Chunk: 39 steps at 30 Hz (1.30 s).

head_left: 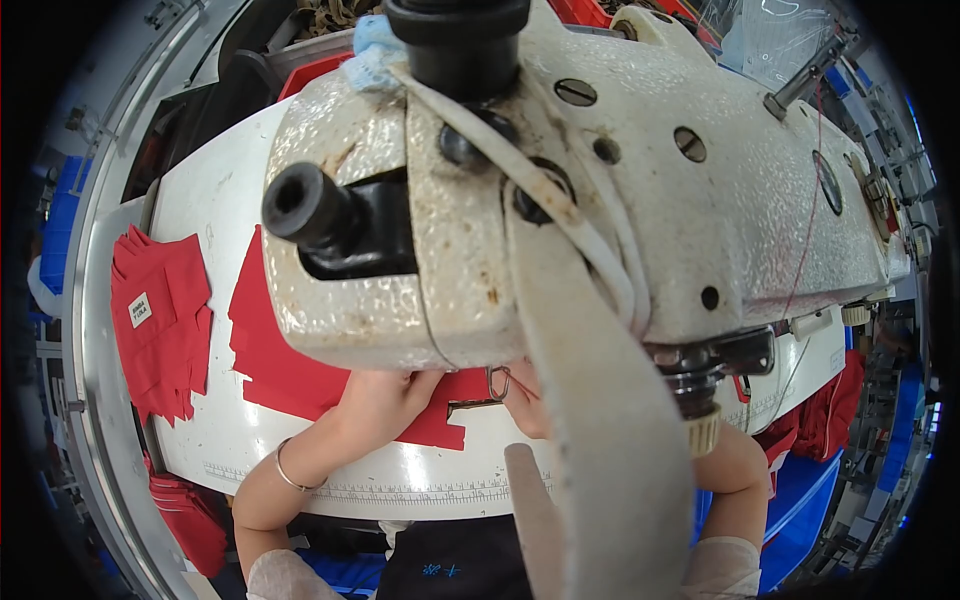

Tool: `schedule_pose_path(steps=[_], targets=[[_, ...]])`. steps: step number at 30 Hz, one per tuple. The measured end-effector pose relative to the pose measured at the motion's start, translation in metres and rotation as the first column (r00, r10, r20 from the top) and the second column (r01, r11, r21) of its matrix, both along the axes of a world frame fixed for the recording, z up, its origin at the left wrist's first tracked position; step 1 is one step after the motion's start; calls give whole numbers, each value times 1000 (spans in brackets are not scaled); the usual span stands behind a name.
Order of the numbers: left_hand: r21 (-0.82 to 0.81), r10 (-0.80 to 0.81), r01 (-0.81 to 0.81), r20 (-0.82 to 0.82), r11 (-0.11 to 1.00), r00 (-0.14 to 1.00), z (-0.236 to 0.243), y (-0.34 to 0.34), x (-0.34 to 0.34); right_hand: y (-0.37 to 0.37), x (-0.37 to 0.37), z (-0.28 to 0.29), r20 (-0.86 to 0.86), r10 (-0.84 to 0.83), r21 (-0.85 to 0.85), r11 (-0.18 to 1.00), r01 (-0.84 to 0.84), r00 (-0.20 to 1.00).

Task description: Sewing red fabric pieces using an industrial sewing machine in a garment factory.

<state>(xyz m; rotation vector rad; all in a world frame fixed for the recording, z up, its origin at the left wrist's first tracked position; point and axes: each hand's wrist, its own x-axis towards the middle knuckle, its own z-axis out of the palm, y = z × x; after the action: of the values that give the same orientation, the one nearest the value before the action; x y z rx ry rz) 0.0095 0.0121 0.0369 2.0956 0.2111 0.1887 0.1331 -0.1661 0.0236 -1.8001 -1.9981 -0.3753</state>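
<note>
- The left hand (375, 400) lies at the lower middle of the frame, flat on the red fabric pieces (290, 370), fingers pressed down and reaching under the head of the sewing machine (600, 200); a thin bangle (288, 470) circles the wrist.
- The right hand (528, 395) shows only as a sliver beside the machine's grey belt guard (610, 420), so I cannot tell whether it is spread or pinching.
- The red fabric pieces sit on the white worktop (200, 200), centre-left of the frame, running under the machine toward the metal presser foot (497, 385).
- The cloth looks thin, light and limp (it would fold or slide easily); my judgement is that it is best held flat under the palm near the foot, with fingertips at its edge.
- Count: one sewing machine, two hands, one layered spread of red cloth under the left hand.
- One second stack of red pieces (160, 320), with a small white label, lies at the left of the frame, well apart from the hands.
</note>
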Motion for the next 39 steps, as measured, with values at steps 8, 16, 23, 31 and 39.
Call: schedule_pose_path(steps=[8,16,23,31,39], targets=[[33,10,-10,-13,999,1000,-5,-1,-1,-3,-3,-4,48,-18,-26,999,19,999],[354,-147,84,156,932,977,-7,-5,-2,-10,0,10,13,-8,22,1000,8,1000],[503,-189,120,88,856,978,-15,-7,-9,-15,-4,-6,-175,-112,2,993,114,978],[699,-286,144,91,701,954,-27,-7,-23,-18,-2,2,-231,-130,-55,991,121,964],[456,-279,188,142,870,950,-25,-10,-19,-17,0,1,-241,-122,-58,992,111,963]])
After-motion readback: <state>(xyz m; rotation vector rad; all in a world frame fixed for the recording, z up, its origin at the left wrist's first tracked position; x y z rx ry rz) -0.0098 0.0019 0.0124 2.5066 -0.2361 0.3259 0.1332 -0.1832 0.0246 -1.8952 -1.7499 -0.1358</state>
